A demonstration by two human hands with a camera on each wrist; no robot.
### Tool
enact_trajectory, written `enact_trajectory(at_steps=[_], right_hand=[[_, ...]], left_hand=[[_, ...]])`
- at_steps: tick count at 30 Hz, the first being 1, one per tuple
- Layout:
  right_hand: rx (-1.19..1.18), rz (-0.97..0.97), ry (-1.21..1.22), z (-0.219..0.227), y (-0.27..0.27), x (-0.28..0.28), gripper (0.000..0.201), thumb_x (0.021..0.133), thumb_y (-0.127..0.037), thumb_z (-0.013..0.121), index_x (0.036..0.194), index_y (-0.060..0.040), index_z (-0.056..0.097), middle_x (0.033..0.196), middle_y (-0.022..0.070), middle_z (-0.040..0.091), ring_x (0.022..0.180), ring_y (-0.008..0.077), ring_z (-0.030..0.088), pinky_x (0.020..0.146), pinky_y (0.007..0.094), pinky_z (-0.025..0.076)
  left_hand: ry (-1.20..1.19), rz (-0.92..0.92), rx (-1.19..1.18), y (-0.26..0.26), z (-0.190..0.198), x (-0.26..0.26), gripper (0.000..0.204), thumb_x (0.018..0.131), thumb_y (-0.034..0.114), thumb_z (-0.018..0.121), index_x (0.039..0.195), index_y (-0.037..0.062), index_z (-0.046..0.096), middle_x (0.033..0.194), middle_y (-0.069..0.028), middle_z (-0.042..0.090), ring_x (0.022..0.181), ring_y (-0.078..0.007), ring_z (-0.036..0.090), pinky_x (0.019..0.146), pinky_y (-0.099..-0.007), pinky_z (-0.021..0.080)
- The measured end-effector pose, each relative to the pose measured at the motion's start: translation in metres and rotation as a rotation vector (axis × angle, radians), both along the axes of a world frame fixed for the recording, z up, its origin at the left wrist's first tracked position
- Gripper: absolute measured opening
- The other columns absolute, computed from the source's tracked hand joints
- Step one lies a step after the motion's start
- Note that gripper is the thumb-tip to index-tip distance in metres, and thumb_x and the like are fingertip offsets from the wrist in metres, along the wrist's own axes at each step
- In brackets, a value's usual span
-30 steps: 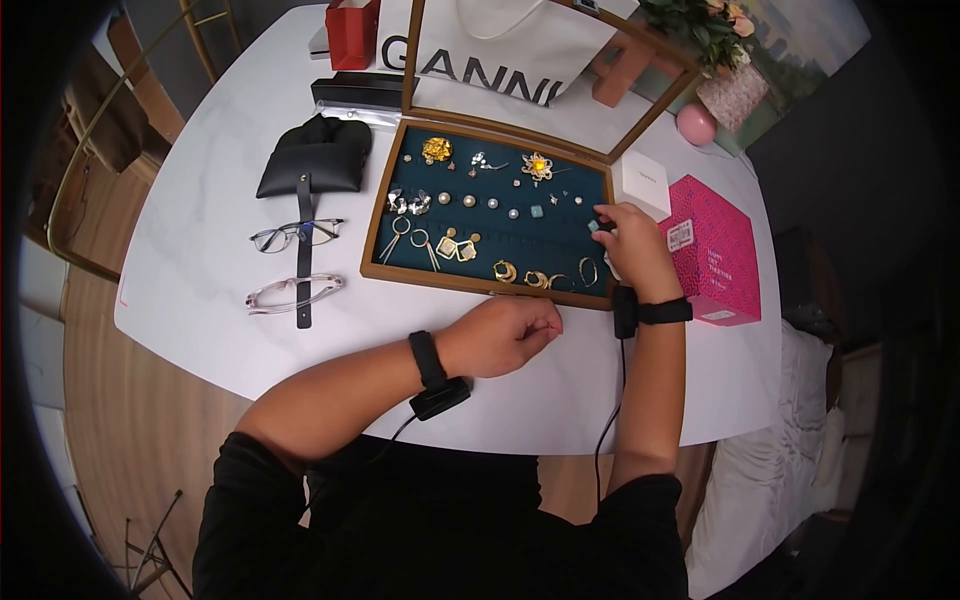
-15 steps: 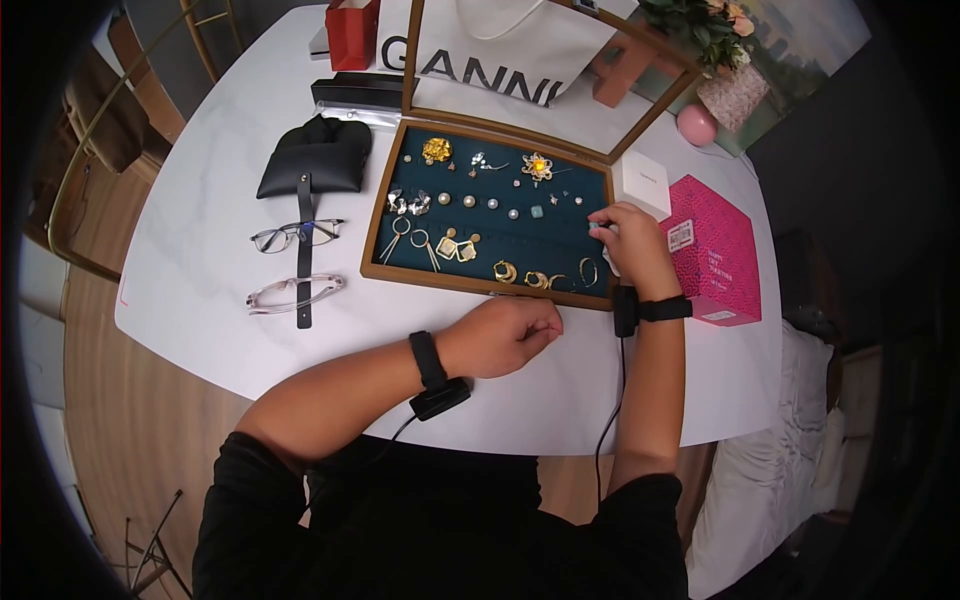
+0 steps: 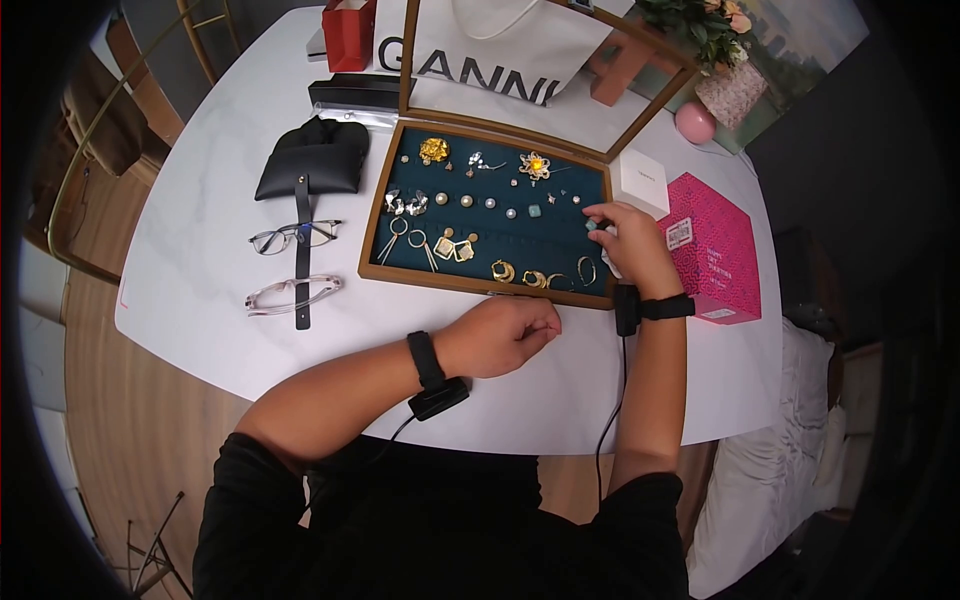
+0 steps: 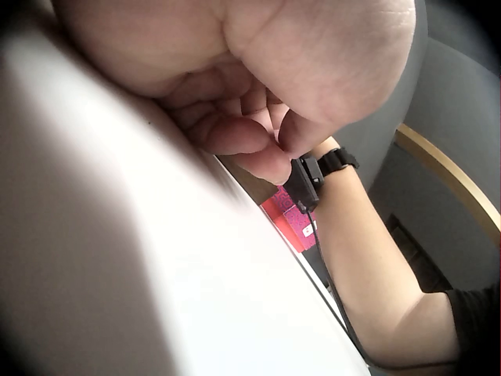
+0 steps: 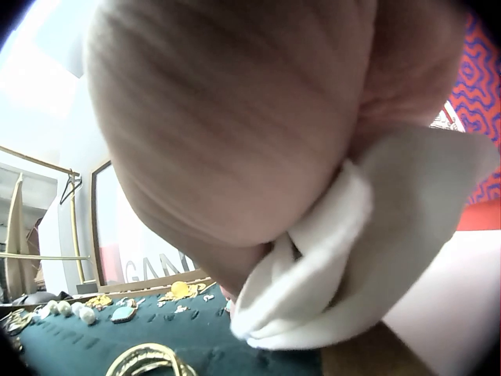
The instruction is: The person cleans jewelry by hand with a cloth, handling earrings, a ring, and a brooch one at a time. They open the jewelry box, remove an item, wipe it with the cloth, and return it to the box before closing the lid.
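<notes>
Between thumb and fingertips, my right hand (image 3: 632, 243) pinches a small turquoise square earring (image 3: 592, 226) over the right end of the jewelry case (image 3: 480, 285). A white cloth (image 5: 329, 290) is bunched in the same hand, hanging under the palm in the right wrist view. The matching turquoise earring (image 3: 535, 211) lies on the dark green lining. My left hand (image 3: 497, 335) rests on the table before the case's front edge, fingers loosely curled and holding nothing. Gold hoops (image 3: 503, 271) and pearl studs (image 3: 467, 201) sit in rows in the case.
The case's glass lid (image 3: 655, 115) stands raised at the back. To the right are a small white box (image 3: 640, 185) and a pink box (image 3: 715, 250). Glasses (image 3: 295, 236), clear-framed glasses (image 3: 293, 295) and a black pouch (image 3: 312, 165) lie left. Behind stands a white paper bag (image 3: 490, 50).
The right fingers shift slightly around the turquoise earring, which is mostly covered half a second ago and shows again now. The left hand stays in place.
</notes>
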State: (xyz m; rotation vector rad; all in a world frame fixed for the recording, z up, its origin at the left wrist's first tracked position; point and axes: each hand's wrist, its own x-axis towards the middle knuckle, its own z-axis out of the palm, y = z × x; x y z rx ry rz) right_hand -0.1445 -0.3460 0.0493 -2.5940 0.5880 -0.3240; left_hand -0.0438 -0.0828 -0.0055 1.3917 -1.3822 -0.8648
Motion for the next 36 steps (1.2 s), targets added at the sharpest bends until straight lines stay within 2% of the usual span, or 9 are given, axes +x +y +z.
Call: enact_trajectory(at_steps=[4, 10, 14, 15, 17, 26, 29, 32, 36], right_hand=[[-0.027, 0.030, -0.054, -0.003, -0.004, -0.002, 0.039, 0.085, 0.006, 0.084, 0.122, -0.0024, 0.077, 0.110, 0.0157, 0.077, 0.103, 0.0321, 0.076, 0.091, 0.0394, 0.059], [-0.023, 0.058, -0.121, 0.010, 0.008, 0.004, 0.034, 0.085, 0.003, 0.085, 0.117, -0.0014, 0.076, 0.111, 0.0159, 0.075, 0.104, 0.0336, 0.074, 0.091, 0.0390, 0.058], [0.032, 0.206, -0.119, 0.008, 0.039, 0.022, 0.035, 0.088, -0.005, 0.085, 0.121, -0.0019, 0.076, 0.118, 0.0172, 0.074, 0.110, 0.0375, 0.072, 0.096, 0.0410, 0.057], [0.003, 0.218, -0.134, 0.006, 0.048, 0.026, 0.038, 0.089, -0.007, 0.085, 0.125, -0.0031, 0.075, 0.120, 0.0178, 0.073, 0.111, 0.0399, 0.071, 0.096, 0.0422, 0.057], [-0.021, 0.196, -0.136, -0.001, 0.060, 0.034, 0.041, 0.090, -0.006, 0.085, 0.130, -0.0049, 0.075, 0.125, 0.0174, 0.073, 0.115, 0.0384, 0.071, 0.099, 0.0410, 0.057], [0.002, 0.156, -0.112, -0.015, 0.045, 0.057, 0.027, 0.091, -0.007, 0.082, 0.119, -0.0062, 0.079, 0.111, 0.0150, 0.075, 0.101, 0.0371, 0.073, 0.088, 0.0431, 0.059], [-0.002, 0.140, -0.074, -0.014, 0.043, 0.060, 0.025, 0.090, -0.005, 0.083, 0.114, -0.0046, 0.079, 0.107, 0.0149, 0.074, 0.099, 0.0353, 0.074, 0.085, 0.0419, 0.058], [0.046, 0.101, -0.115, -0.014, 0.045, 0.061, 0.024, 0.088, -0.001, 0.083, 0.111, -0.0019, 0.077, 0.100, 0.0136, 0.071, 0.094, 0.0309, 0.071, 0.086, 0.0378, 0.057], [0.051, 0.094, -0.188, -0.020, 0.042, 0.059, 0.020, 0.088, 0.000, 0.082, 0.106, -0.0009, 0.074, 0.098, 0.0129, 0.070, 0.093, 0.0299, 0.071, 0.086, 0.0374, 0.057]], left_hand=[[0.014, -0.003, 0.003, 0.000, -0.001, 0.001, 0.009, 0.107, 0.009, 0.071, 0.114, 0.0044, 0.073, 0.090, -0.0053, 0.075, 0.080, -0.0181, 0.072, 0.075, -0.0332, 0.056], [0.027, 0.002, -0.027, 0.000, -0.003, 0.001, 0.009, 0.106, 0.009, 0.071, 0.114, 0.0048, 0.073, 0.092, -0.0057, 0.076, 0.081, -0.0185, 0.072, 0.075, -0.0334, 0.056], [0.035, 0.009, -0.042, 0.001, -0.005, 0.000, 0.009, 0.106, 0.008, 0.071, 0.114, 0.0051, 0.073, 0.093, -0.0061, 0.076, 0.082, -0.0187, 0.072, 0.075, -0.0337, 0.056], [0.044, 0.012, -0.049, 0.001, -0.004, 0.000, 0.008, 0.106, 0.009, 0.070, 0.113, 0.0050, 0.072, 0.091, -0.0071, 0.076, 0.081, -0.0214, 0.073, 0.075, -0.0354, 0.056], [0.064, 0.020, -0.065, 0.001, -0.004, -0.001, 0.007, 0.106, 0.010, 0.069, 0.109, 0.0048, 0.071, 0.089, -0.0093, 0.076, 0.080, -0.0268, 0.073, 0.074, -0.0388, 0.056], [0.060, 0.015, -0.053, 0.000, -0.002, -0.001, 0.007, 0.105, 0.009, 0.069, 0.109, 0.0046, 0.071, 0.087, -0.0085, 0.075, 0.078, -0.0259, 0.072, 0.073, -0.0385, 0.056], [0.080, 0.011, -0.054, -0.001, -0.003, 0.000, 0.007, 0.105, 0.009, 0.069, 0.110, 0.0046, 0.071, 0.086, -0.0082, 0.074, 0.077, -0.0252, 0.071, 0.073, -0.0381, 0.055], [0.112, 0.017, -0.019, -0.001, -0.001, 0.000, 0.007, 0.106, 0.009, 0.070, 0.111, 0.0046, 0.071, 0.085, -0.0065, 0.073, 0.076, -0.0213, 0.070, 0.073, -0.0363, 0.055], [0.218, 0.010, 0.025, -0.003, -0.006, 0.001, 0.009, 0.107, 0.008, 0.069, 0.116, 0.0042, 0.071, 0.088, -0.0023, 0.072, 0.078, -0.0134, 0.067, 0.073, -0.0315, 0.054]])
